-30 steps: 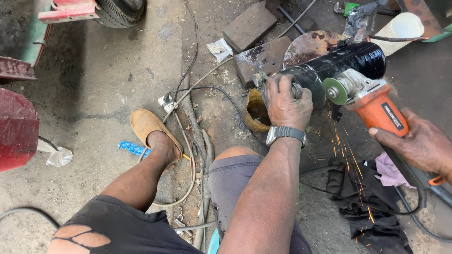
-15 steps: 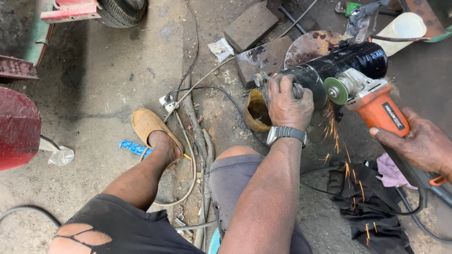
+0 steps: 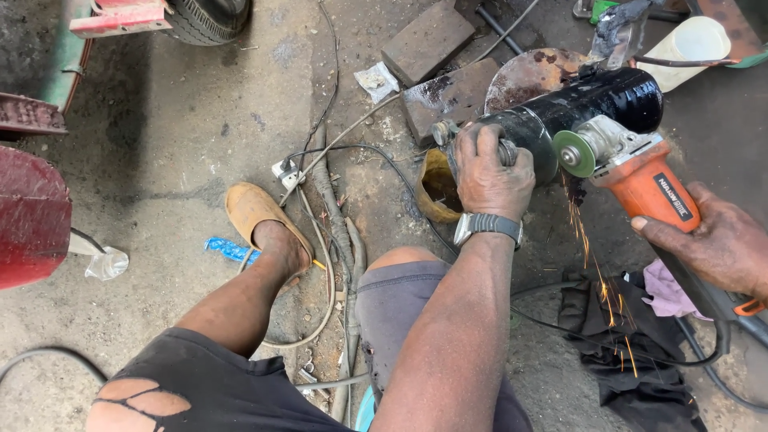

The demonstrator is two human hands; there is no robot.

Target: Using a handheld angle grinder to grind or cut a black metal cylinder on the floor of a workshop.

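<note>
Sparks fall from the green grinding disc (image 3: 574,154) of the orange angle grinder (image 3: 644,188), which meets the near end of a glossy black steel cylinder (image 3: 596,108) lying tilted on the dirty concrete floor (image 3: 160,144). My left hand (image 3: 490,166) clamps that same end, fingers curled shut over the rim just left of the disc; a wristwatch (image 3: 488,226) sits below the knuckles. My right hand (image 3: 714,244) wraps closed round the grinder's dark rear handle, thumb laid forward along the orange body.

I judge the cylinder heavy and rigid, its painted skin slick, so the bare rim under my fingers looks the surest hold. The grinder seems light but twisty; it wants a firm grip well behind the disc.

My left forearm runs straight down from the knee, wrist bent over the work; the right arm enters low from the side. Beyond the fingertips lie a rusty round plate (image 3: 532,74) and a brick (image 3: 427,40).
</note>
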